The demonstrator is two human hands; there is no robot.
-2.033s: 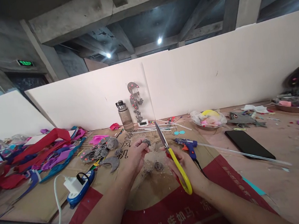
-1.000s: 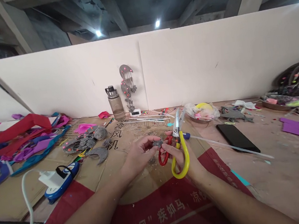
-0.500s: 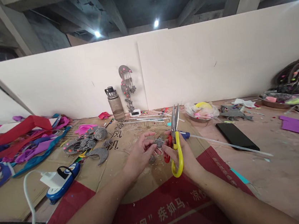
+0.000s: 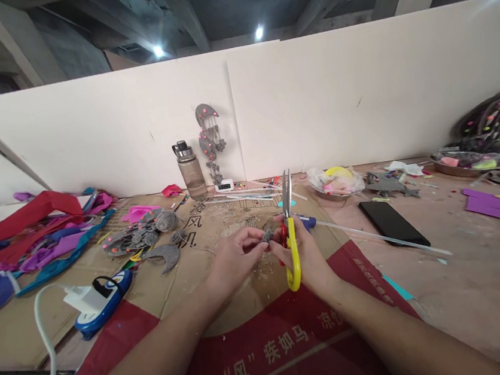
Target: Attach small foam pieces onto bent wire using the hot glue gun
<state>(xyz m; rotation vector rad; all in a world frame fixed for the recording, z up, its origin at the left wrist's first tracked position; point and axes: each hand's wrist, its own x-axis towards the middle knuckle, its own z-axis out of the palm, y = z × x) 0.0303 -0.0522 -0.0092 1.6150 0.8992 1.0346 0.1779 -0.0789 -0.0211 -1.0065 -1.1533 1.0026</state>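
Between my two hands is a small grey felt piece [image 4: 267, 235], pinched by the fingertips of my left hand [image 4: 239, 255]. My right hand [image 4: 307, 253] is closed around scissors [image 4: 293, 246] with yellow and red handles, blades pointing up and nearly together; its fingertips also touch the felt piece. Just behind my right hand lies a blue glue gun [image 4: 308, 222], partly hidden, with a clear glue stick [image 4: 382, 237] stretching right. A grey felt crescent [image 4: 163, 256] and a ball of grey yarn [image 4: 166, 220] rest on the cardboard to the left.
A bottle [image 4: 192, 173], a small clock [image 4: 224, 185] and a hanging felt ornament [image 4: 207, 120] stand by the white board. A black phone [image 4: 392, 224] lies right, a blue power strip [image 4: 105, 306] left, coloured felt strips [image 4: 23, 222] far left, a bagged dish [image 4: 336, 182] behind.
The felt piece has turned between my fingertips and shows less of its flat face. The scissors have turned slightly, their blades now closer together. The whole view has shifted a little.
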